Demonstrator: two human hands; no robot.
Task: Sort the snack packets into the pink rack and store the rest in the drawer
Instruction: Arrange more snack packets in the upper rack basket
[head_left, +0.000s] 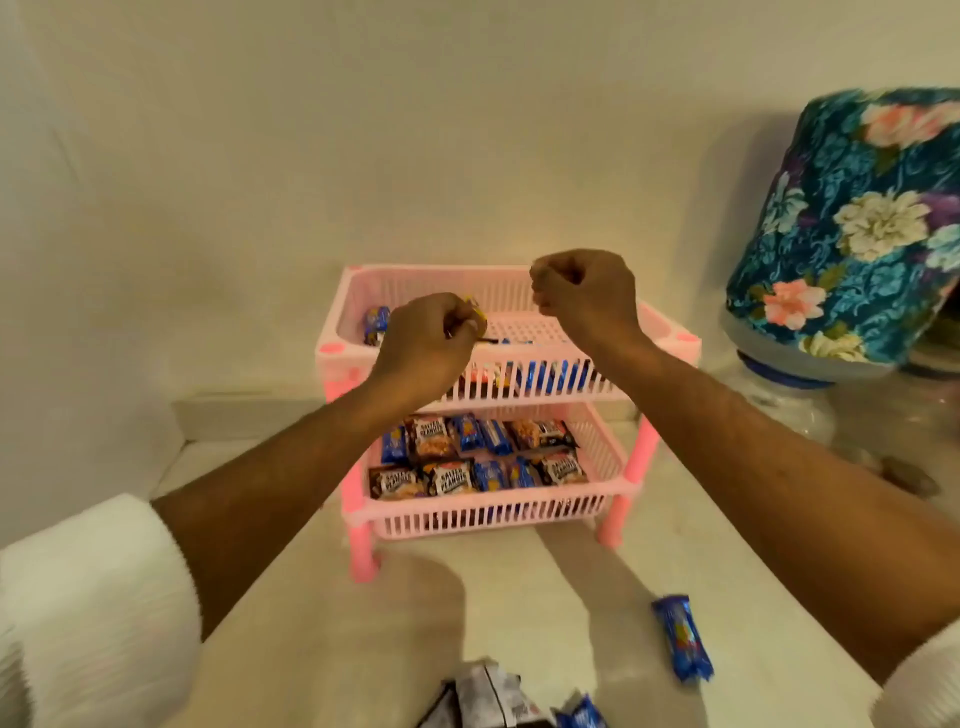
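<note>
A floral cloth (857, 223) covers a water bottle (789, 364) at right.

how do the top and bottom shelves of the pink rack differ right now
The top shelf is partly bare, its perforated floor showing; the bottom shelf is covered by rows of packets. Both hands hover over the top shelf, none at the bottom: the left hand pinches something small, the right hand is fisted. Both shelves are pink and slatted.
</note>
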